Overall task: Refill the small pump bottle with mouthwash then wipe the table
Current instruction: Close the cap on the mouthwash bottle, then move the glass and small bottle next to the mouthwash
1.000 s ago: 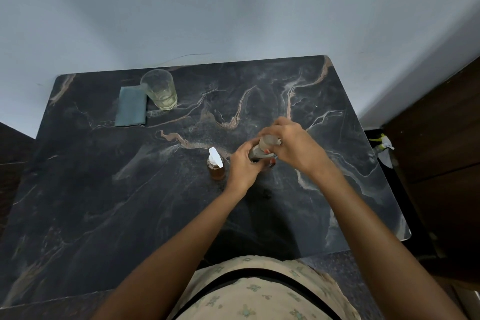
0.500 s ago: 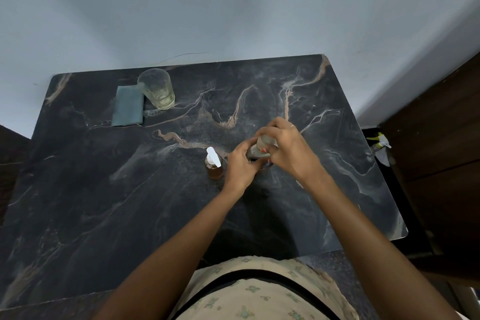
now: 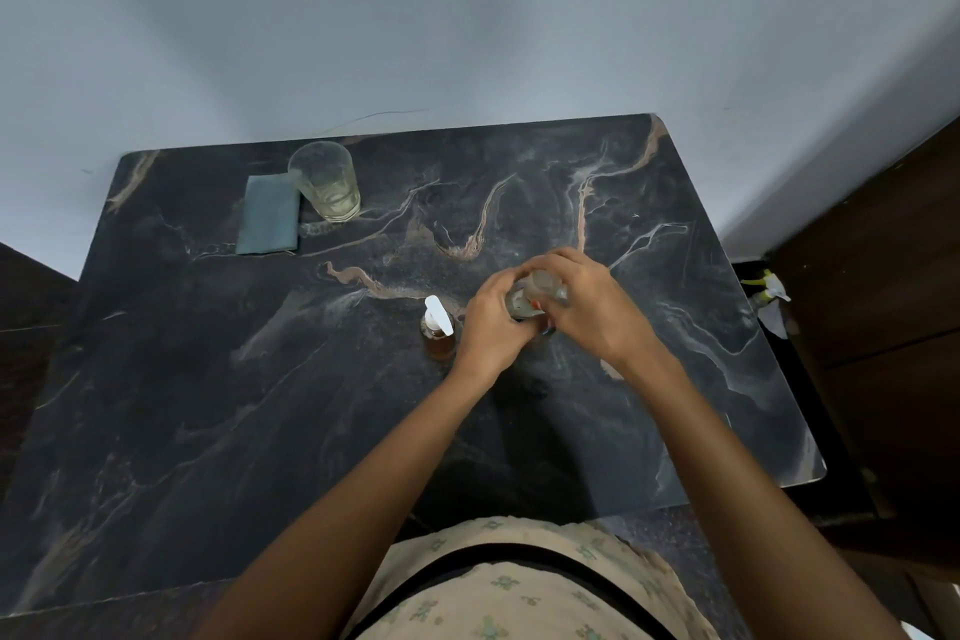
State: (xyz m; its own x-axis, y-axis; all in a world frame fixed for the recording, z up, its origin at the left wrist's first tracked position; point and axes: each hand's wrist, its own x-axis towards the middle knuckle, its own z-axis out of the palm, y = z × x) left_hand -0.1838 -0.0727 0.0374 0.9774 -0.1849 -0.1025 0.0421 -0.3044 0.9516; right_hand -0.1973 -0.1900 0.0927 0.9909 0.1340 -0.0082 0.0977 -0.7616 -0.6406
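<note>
You hold a clear bottle [image 3: 535, 294] with both hands over the middle of the table [image 3: 208, 405], a little nearer the right edge. Your left hand [image 3: 493, 322] has its grip curled around the lower part of the bottle. Your right hand [image 3: 587, 312] has its grip closed over the top part, so the cap is hidden. The hands cover too much to tell if the bottle stands on the table or is lifted off it.

The small pump bottle [image 3: 439, 333] stands upright on the table just beside your left hand. It has a white pump top and brown liquid inside.

Near the far left corner stands a glass [image 3: 324, 182] with a little pale yellow liquid at the bottom. A folded blue-grey cloth [image 3: 268, 222] lies flat just beside it, on the side of the left edge.

Past the right edge, lower than the table, a white and yellow spray bottle [image 3: 766, 286] shows.
</note>
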